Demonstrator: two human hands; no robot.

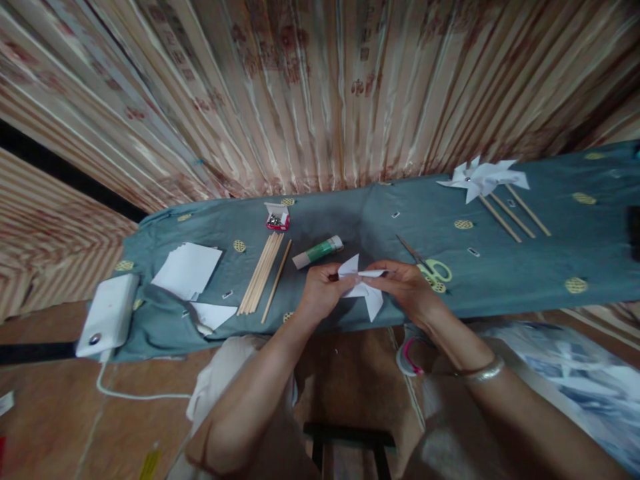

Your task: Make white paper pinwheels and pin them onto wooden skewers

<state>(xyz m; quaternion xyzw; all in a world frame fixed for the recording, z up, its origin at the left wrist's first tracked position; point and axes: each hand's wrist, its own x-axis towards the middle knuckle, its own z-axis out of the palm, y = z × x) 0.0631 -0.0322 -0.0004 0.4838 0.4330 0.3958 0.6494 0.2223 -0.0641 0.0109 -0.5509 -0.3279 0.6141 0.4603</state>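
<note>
Between my two hands is a white paper pinwheel [373,303], its blades folded toward the middle, held just above the near edge of the cloth. My left hand [323,290] is closed on its left side, thumb near the centre. On the right side, my right hand [403,287] pinches a blade, with the thumb also close to the centre. Behind my left hand lies a green and white glue stick [320,251]. Scissors with pale green handles [435,270] rest just beyond my right hand.
Several wooden sticks [261,273] lie left of the glue stick, below a small red box of metal pins [277,219]. White paper sheets [187,270] and a white device with a cable [107,317] are farther left. Finished pinwheels on sticks [483,179] lie at the back right.
</note>
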